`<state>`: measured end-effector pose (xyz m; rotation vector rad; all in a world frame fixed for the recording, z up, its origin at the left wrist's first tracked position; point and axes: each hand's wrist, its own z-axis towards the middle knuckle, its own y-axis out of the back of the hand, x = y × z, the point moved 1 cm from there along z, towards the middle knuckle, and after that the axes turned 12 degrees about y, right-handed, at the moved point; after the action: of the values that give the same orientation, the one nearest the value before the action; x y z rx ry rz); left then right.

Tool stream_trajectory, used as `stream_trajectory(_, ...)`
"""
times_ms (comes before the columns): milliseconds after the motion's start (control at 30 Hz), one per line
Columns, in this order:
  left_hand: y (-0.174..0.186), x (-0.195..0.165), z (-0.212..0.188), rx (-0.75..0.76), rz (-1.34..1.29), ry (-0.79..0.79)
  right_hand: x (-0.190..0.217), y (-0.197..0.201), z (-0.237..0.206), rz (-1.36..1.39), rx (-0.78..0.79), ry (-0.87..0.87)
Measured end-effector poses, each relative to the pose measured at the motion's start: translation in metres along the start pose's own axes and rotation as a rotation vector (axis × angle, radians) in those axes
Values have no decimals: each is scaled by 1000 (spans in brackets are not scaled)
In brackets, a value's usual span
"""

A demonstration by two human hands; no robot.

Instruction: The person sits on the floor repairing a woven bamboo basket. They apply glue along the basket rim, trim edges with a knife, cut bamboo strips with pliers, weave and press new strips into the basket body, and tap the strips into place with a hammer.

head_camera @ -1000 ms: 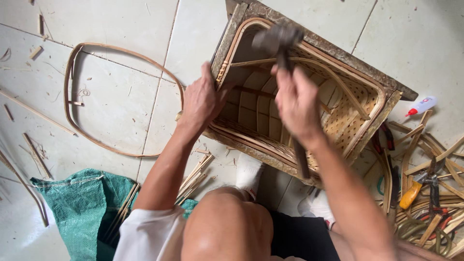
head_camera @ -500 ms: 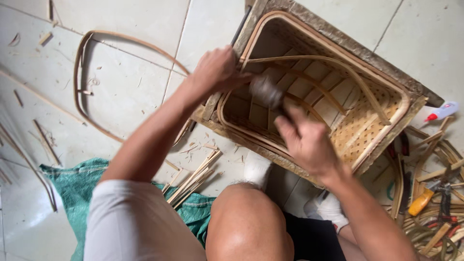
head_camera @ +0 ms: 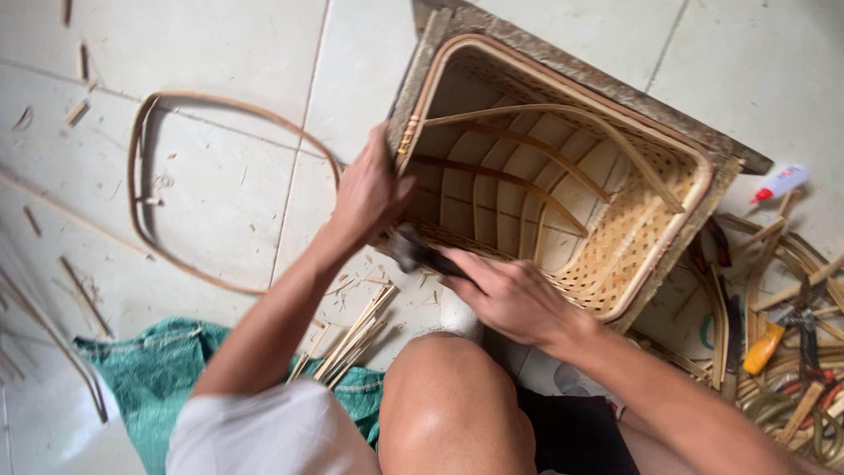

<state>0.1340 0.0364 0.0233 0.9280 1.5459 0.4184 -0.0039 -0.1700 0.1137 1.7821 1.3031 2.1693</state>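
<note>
Across the pale tiled floor (head_camera: 220,53), the largest thing is a rectangular woven bamboo basket (head_camera: 615,255), lying toward the far right corner of the floor with its open mouth turned up to the camera and curved ribs showing inside. Next in size, a bent bamboo hoop (head_camera: 145,189) lies flat near the floor's left edge, well apart from the basket, and a green sack (head_camera: 149,378) sits at the near edge beside the person's knee. A bundle of thin bamboo strips (head_camera: 356,339) rests between sack and basket; scattered tools and offcuts, a yellow-handled one (head_camera: 763,346) among them, crowd the right edge.

The left hand (head_camera: 369,193) is clenched on the basket's near-left rim corner, steadying it. The right hand (head_camera: 514,299) grips the handle of a hammer (head_camera: 409,249), whose head now sits low, touching or just beside the near rim. A second ago that head was raised above the basket's mouth; it has since dropped to the rim, which reads as a blow landing on the edge binding, with the basket shifted little.
</note>
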Motion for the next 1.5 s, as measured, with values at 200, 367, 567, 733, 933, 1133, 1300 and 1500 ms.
stream_trajectory(200,1,10,-24,109,-32,396,-21,110,-100,-479,244,23)
stream_trajectory(367,17,3,-55,-11,26,356,-12,189,-200,-823,149,-384)
stream_trajectory(567,16,-49,-71,-338,272,-352,-29,186,-249,-495,-59,-458)
stream_trajectory(733,-42,-85,-88,498,330,-690,-73,96,-249,-66,-43,-590)
stream_trajectory(933,-48,-72,-93,425,280,-657,-72,50,-251,24,-487,-441)
stream_trajectory(1133,-47,-73,-90,500,484,-676,-97,60,-219,52,-405,-621)
stream_trajectory(1300,-50,-63,-95,474,373,-664,-84,47,-250,-32,-527,-430)
stream_trajectory(1500,-57,-46,-90,528,427,-695,-65,-24,-298,-69,-826,-715)
